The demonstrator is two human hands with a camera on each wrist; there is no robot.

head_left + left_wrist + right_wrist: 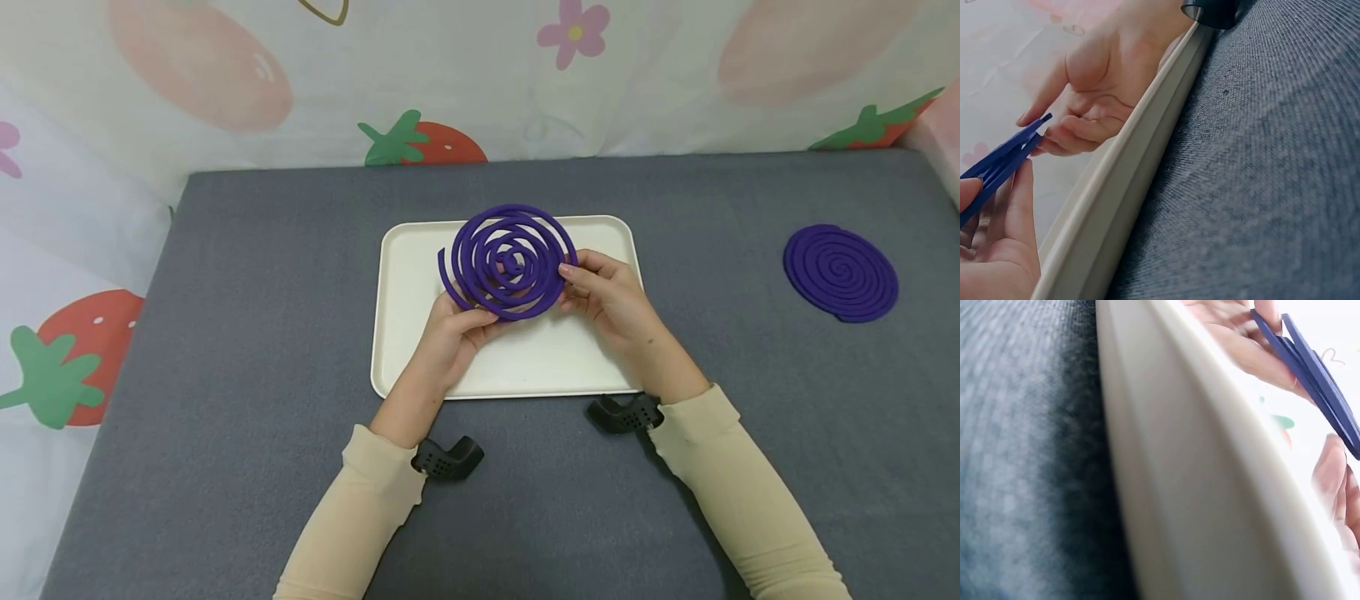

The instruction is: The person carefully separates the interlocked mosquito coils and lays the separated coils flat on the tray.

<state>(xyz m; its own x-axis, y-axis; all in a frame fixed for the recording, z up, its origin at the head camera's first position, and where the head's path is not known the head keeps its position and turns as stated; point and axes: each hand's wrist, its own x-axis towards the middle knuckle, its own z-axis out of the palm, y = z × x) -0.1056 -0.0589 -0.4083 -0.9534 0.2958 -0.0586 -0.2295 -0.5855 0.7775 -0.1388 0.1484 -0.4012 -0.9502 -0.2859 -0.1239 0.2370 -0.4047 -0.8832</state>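
Observation:
A purple spiral coil [513, 267], its turns loosely spread, is held raised over a white rectangular tray [540, 371]. My left hand [453, 337] pinches the coil's lower left edge, thumb on top and fingers beneath. At its right edge my right hand [611, 304] pinches the outer turns between thumb and fingers. The left wrist view shows the coil [997, 159] edge-on, tilted, with gaps between its layers. In the right wrist view the coil [1319, 378] spans between both hands. Some fingers are hidden behind it.
A second purple spiral [840, 271], tightly wound, lies flat on the grey cloth-covered table [262, 375] to the right. A patterned curtain [465, 75] hangs behind the table. Black cameras [448, 458] are strapped to both wrists.

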